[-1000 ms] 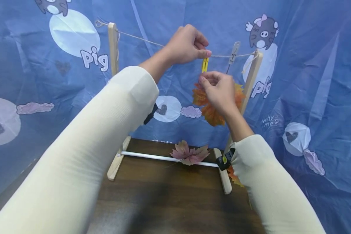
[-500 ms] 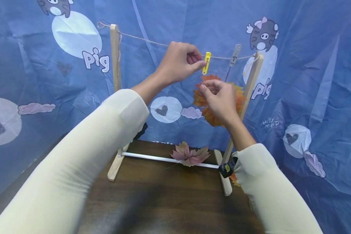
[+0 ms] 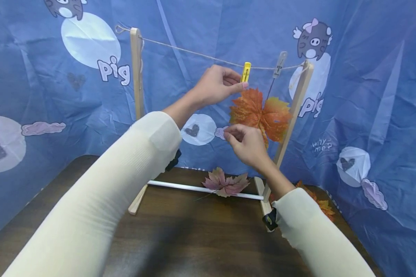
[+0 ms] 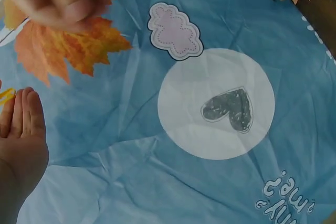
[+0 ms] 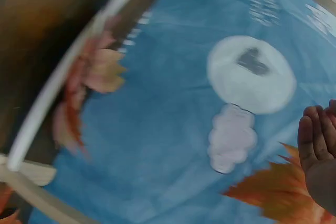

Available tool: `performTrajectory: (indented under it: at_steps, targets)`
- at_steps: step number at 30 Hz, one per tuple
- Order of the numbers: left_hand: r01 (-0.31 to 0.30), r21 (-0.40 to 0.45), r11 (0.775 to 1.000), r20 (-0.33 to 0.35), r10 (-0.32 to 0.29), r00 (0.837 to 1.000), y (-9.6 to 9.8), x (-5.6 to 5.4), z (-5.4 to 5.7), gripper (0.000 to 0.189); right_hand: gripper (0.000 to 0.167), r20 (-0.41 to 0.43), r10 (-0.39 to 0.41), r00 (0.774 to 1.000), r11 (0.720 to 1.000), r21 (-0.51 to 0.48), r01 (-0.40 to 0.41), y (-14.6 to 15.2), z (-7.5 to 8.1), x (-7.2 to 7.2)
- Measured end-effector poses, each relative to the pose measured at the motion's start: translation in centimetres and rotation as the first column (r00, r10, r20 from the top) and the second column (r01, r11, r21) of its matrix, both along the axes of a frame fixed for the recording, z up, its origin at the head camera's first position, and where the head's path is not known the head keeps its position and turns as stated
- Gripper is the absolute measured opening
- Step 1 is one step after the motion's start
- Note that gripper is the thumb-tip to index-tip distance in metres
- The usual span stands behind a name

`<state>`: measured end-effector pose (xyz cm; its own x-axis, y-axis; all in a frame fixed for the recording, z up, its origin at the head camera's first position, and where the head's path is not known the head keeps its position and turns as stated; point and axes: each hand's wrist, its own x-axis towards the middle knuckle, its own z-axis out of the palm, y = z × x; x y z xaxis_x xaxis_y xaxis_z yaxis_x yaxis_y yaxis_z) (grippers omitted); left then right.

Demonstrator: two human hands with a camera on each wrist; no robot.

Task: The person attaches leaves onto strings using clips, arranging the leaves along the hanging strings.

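While the left hand (image 3: 222, 85) pinches the lower end of the yellow peg (image 3: 245, 72) between thumb and fingers, the right hand (image 3: 247, 144) is below it, fingers loosely bent, thumb near the forefinger, with nothing visible in its hold. The yellow peg stands almost upright at the cord (image 3: 194, 53), its top beside the left hand's fingertips; whether it truly bites the cord is too small to tell.

To the right of the left hand and behind the right, the orange leaf (image 3: 249, 107) hangs by its stem from the grey peg (image 3: 280, 65). Well below both hands, the pink leaf (image 3: 225, 182) lies over the white rod (image 3: 183, 186).

If the yellow peg has only a corner of the cord, letting go could drop it. A downward tug by the left hand would likely sag the cord and perhaps shake the orange leaf. The right hand, so close in front of that leaf, could snag an edge and drag the thin stem out of the grey peg.
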<state>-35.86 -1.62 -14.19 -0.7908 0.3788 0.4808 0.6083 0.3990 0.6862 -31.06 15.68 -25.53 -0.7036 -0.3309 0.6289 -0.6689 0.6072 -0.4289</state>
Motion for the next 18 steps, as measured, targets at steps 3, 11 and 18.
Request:
performTrajectory:
  at_steps: [3,11,18]
  targets:
    - [0.004,0.005,1.0,0.02,-0.004,1.0,0.0,0.1,-0.2,0.038,0.014,0.025,0.048,0.999,0.996,0.078,-0.05,-0.3,-2.2,-0.1]
    - [-0.005,0.034,0.999,-0.037,0.006,0.999,-0.4,0.1,-0.4,0.024,0.013,0.101,0.159,0.982,0.948,0.261,-0.181,-1.1,-7.7,-1.1]
    - [-0.011,-0.023,1.0,-0.077,0.009,0.997,-1.1,0.2,-0.9,0.026,0.021,0.188,0.159,0.969,0.842,0.487,-0.233,-1.4,-11.8,-1.1]
